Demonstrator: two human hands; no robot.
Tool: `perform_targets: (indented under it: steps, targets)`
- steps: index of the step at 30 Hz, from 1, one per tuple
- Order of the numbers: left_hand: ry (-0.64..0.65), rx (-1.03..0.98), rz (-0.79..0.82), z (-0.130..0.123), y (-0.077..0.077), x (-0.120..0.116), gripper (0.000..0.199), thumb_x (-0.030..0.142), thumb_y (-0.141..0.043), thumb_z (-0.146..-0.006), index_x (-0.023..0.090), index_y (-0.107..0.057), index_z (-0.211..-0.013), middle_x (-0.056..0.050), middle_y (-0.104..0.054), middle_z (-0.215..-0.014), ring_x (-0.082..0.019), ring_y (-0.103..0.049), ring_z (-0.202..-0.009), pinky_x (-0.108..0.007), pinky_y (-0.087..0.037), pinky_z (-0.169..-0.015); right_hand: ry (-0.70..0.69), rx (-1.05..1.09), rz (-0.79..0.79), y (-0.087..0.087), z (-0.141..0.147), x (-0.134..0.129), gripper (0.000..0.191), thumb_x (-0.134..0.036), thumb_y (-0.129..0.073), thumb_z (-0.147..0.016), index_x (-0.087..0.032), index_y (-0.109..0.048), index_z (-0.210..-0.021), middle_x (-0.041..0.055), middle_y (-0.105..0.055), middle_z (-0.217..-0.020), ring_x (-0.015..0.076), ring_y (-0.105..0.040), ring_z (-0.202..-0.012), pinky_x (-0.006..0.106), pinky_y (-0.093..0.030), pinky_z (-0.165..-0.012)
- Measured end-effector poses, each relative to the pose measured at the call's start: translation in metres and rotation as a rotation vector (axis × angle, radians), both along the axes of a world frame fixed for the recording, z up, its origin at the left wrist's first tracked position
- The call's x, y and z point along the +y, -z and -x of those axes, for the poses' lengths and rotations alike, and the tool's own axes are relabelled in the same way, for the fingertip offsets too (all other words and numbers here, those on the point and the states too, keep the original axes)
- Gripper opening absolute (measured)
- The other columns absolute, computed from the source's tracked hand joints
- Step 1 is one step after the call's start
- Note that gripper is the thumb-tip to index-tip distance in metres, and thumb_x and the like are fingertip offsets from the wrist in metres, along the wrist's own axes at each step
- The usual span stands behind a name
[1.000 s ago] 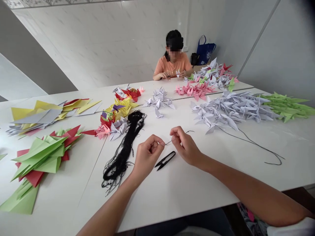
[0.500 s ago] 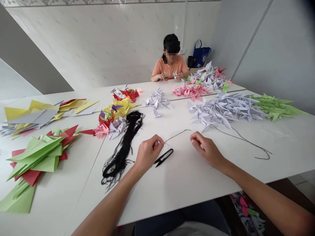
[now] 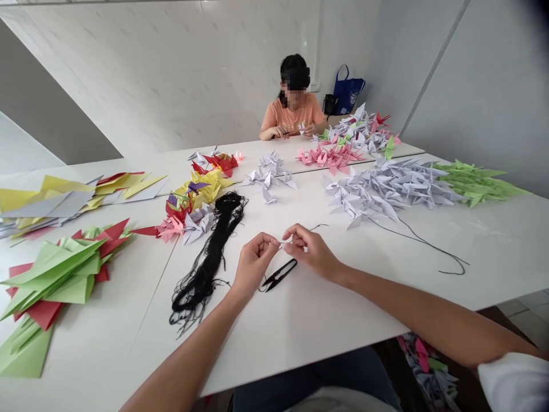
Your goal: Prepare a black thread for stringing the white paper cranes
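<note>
Black thread snips point(image 3: 277, 274) lie closed on the white surface point(image 3: 309, 326) in the head view; all positions below are given from them. The left hand point(image 3: 254, 263) sits just above the snips' handles, and the right hand point(image 3: 309, 252) sits just above their tips. The fingers point(image 3: 268, 243) of both hands are pinched narrow on a fine black thread point(image 3: 282, 245), which spans the short gap between the hands. A short tail of it extends past the right hand.

A tangled black thread bundle point(image 3: 206, 269) lies just left of the snips. Farther left are stacks of green and red folded paper point(image 3: 55, 280) and yellow and grey folded paper point(image 3: 72, 194). Yellow paper cranes point(image 3: 206, 189) and a small group of pale lavender paper cranes point(image 3: 268, 177) lie beyond the snips.

A large mass of pale lavender paper cranes point(image 3: 386, 189) lies up and to the right, with a loose black cord point(image 3: 422, 243) running from it across the surface. Green paper cranes point(image 3: 476, 183) lie beyond that mass, and pink paper cranes point(image 3: 328, 159) lie farther back. At the far end, a seated co-worker in an orange shirt point(image 3: 291, 111) holds a small white paper crane point(image 3: 301, 127) in both hands. A blue tote bag point(image 3: 347, 91) stands behind.
</note>
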State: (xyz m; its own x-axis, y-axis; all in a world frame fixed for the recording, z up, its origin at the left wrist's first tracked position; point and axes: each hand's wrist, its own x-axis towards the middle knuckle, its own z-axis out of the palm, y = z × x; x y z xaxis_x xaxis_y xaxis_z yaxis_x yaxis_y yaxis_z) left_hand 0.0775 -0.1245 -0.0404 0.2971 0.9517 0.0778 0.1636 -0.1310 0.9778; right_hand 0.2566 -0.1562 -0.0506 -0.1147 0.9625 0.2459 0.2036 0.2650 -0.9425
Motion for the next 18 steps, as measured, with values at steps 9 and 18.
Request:
perform_targets:
  steps: [9,18]
  targets:
    - [-0.052,-0.057,0.043,0.000,-0.003,-0.003,0.026,0.042,-0.064,-0.087,0.017,-0.058,-0.082,0.009,-0.028,-0.057,-0.007,-0.019,-0.053,-0.022,-0.015,-0.049,0.087,0.070,-0.092,0.013,-0.005,-0.001,0.019,-0.035,-0.060,-0.095,-0.021,-0.053,-0.084,-0.0064,-0.038,-0.065,0.0114,-0.035,-0.061,0.025,-0.031,-0.059]
    - [-0.038,-0.054,0.079,-0.004,0.001,-0.004,0.025,0.040,-0.066,-0.086,0.016,-0.060,-0.080,0.008,-0.028,-0.058,-0.007,-0.019,-0.054,-0.022,-0.015,-0.050,0.096,-0.064,-0.145,0.015,0.004,-0.005,0.011,-0.027,-0.060,-0.095,-0.021,-0.057,-0.086,-0.0074,-0.034,-0.063,0.0104,-0.035,-0.058,0.024,-0.032,-0.057]
